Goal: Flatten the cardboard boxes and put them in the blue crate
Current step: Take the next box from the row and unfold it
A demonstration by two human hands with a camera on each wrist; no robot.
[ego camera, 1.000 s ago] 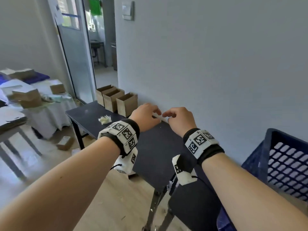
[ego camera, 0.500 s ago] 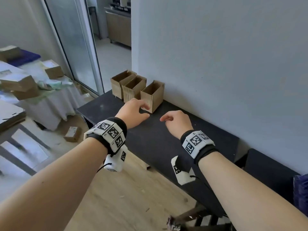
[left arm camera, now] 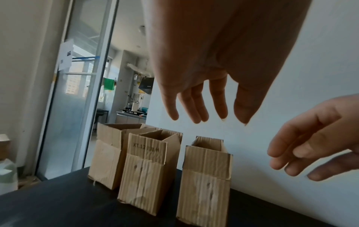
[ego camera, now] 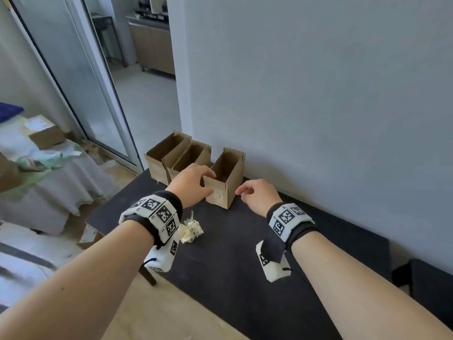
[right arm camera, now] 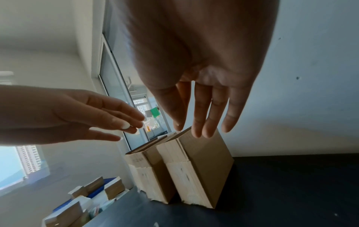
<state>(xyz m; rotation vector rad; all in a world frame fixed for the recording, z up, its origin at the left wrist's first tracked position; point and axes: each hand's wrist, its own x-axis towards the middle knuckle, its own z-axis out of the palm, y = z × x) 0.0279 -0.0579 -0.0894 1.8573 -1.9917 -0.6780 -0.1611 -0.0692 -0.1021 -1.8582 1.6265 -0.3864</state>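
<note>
Three open brown cardboard boxes stand upright in a row at the back of the black table (ego camera: pixel 245 261), against the wall. The nearest box (ego camera: pixel 226 190) (left arm camera: pixel 205 184) (right arm camera: pixel 204 169) is apart from the middle box (ego camera: pixel 190 157) (left arm camera: pixel 143 176) and the far box (ego camera: pixel 163 153). My left hand (ego camera: pixel 208 182) (left arm camera: pixel 204 118) hovers over the nearest box's near left corner, fingers straight, holding nothing. My right hand (ego camera: pixel 241 192) (right arm camera: pixel 200 129) hangs just right of that box, fingers relaxed and empty. The blue crate is out of view.
A crumpled clear wad (ego camera: pixel 190 230) lies on the table under my left wrist. A white-draped table with more boxes (ego camera: pixel 45 133) stands at the left, a glass door (ego camera: pixel 81 69) behind it. A dark low surface (ego camera: pixel 429 280) sits at the right.
The view has swung left and down, so the blue crate dropped out of sight. Both hands have moved forward to the nearest box, the left one reaching its front corner.
</note>
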